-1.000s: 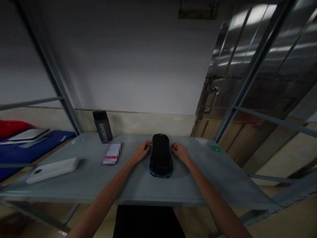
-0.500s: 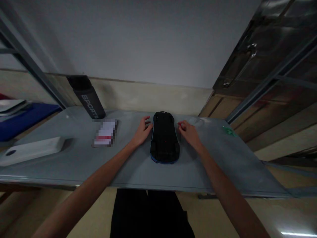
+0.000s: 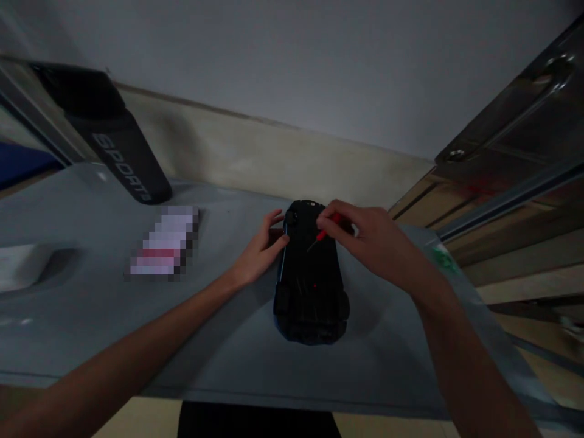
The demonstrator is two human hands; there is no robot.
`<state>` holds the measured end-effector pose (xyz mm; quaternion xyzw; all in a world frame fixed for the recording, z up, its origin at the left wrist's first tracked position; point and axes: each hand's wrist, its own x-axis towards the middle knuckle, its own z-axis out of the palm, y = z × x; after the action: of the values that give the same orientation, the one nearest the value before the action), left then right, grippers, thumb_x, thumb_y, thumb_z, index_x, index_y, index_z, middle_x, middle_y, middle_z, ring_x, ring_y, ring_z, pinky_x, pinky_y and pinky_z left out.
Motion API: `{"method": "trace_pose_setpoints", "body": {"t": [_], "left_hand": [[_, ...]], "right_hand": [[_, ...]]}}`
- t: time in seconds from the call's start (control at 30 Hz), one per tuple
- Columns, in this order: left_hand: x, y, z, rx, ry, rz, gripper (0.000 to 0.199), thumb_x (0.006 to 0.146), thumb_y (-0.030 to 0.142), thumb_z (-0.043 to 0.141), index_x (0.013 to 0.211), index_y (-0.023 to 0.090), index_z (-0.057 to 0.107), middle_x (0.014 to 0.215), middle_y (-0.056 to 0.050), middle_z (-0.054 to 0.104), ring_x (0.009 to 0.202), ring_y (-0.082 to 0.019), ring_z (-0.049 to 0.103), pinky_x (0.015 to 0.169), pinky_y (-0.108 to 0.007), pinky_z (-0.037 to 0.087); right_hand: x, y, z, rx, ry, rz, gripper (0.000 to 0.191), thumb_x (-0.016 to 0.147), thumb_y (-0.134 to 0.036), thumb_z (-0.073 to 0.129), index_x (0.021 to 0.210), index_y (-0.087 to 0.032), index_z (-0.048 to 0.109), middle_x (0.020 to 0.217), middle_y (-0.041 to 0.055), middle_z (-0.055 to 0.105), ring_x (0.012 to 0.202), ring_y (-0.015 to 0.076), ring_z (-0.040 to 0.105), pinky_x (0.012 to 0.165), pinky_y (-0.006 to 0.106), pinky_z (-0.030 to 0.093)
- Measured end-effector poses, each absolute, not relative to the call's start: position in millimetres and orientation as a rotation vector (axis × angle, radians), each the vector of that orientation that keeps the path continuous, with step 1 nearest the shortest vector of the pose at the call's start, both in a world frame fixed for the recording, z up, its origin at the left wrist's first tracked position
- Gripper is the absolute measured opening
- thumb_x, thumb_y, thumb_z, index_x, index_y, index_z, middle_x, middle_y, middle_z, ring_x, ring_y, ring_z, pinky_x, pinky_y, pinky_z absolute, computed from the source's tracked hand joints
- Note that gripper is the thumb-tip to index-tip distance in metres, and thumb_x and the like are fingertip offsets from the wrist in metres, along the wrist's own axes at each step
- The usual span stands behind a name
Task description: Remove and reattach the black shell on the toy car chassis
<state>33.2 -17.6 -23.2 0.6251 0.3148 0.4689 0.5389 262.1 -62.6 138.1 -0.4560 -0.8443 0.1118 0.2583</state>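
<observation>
A toy car (image 3: pixel 310 267) lies upside down on the grey table, its black underside up and a blue edge showing along its side. My left hand (image 3: pixel 260 249) rests against the car's left side, fingers apart and slightly curved, the thumb at its edge. Between the fingertips of my right hand (image 3: pixel 360 234) is a small red screwdriver (image 3: pixel 322 234). Its thin shaft slants down to the left over the car's underside; whether the tip touches, I cannot tell. The right hand covers part of the car's upper right end.
A dark bottle (image 3: pixel 118 146) marked SPORTS stands at the back left. In front of it lies a blurred-out phone-like item (image 3: pixel 162 240). A white object (image 3: pixel 22 264) sits at the far left, and a green scrap (image 3: pixel 444 258) near the table's right edge. A wall runs behind.
My right hand has moved from beside the car to over its underside, bringing the screwdriver into clear sight. My left hand remains at the car's left side. The view has come closer and tilted.
</observation>
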Motion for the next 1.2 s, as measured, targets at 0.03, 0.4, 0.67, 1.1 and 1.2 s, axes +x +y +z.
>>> {"method": "trace_pose_setpoints", "body": {"t": [0.03,0.4,0.67,1.1,1.2], "left_hand": [[32.7,-18.3,-22.5,1.476,0.752,1.122,0.066,0.107,0.043,0.070,0.165,0.028,0.042,0.175,-0.020,0.050,0.135,-0.031,0.071,0.123,-0.059,0.053],[30.0,-23.1,-16.4,1.461,0.737,1.131,0.065,0.107,0.049,0.072,0.162,0.027,0.046,0.169,-0.018,0.057,0.136,-0.031,0.072,0.119,-0.058,0.058],[31.0,-23.9,-15.0,1.467,0.723,1.149,0.062,0.109,0.041,0.072,0.163,0.024,0.046,0.167,-0.017,0.058,0.138,-0.032,0.070,0.120,-0.053,0.058],[30.2,-25.0,-6.1,1.507,0.738,1.121,0.055,0.106,0.045,0.072,0.152,0.024,0.050,0.166,-0.016,0.057,0.131,-0.030,0.071,0.116,-0.052,0.057],[31.2,-27.8,0.0,1.493,0.770,1.104,0.054,0.106,0.043,0.069,0.152,0.022,0.049,0.168,-0.017,0.056,0.131,-0.029,0.071,0.112,-0.046,0.058]], "right_hand": [[253.0,-59.5,142.3,-1.210,-2.325,0.304,0.028,0.117,-0.041,0.057,0.101,-0.023,0.072,0.082,-0.0006,0.075,0.070,0.0160,0.068,0.069,0.027,0.046],[222.8,-48.3,139.0,-1.172,-2.451,0.235,0.020,0.117,-0.033,0.060,0.103,-0.023,0.071,0.083,-0.0029,0.075,0.072,0.0154,0.070,0.073,0.027,0.045],[222.8,-52.5,132.2,-1.199,-2.476,0.006,0.027,0.119,-0.041,0.054,0.104,-0.024,0.069,0.079,0.0008,0.070,0.072,0.0207,0.071,0.072,0.031,0.047],[213.8,-57.9,129.2,-1.137,-2.506,-0.018,0.018,0.113,-0.022,0.048,0.114,-0.023,0.066,0.100,0.0062,0.075,0.095,0.0251,0.073,0.089,0.037,0.051],[210.8,-58.3,129.0,-1.231,-2.493,-0.055,0.017,0.112,-0.023,0.050,0.113,-0.022,0.067,0.095,0.0064,0.076,0.092,0.0256,0.072,0.089,0.038,0.049]]}}
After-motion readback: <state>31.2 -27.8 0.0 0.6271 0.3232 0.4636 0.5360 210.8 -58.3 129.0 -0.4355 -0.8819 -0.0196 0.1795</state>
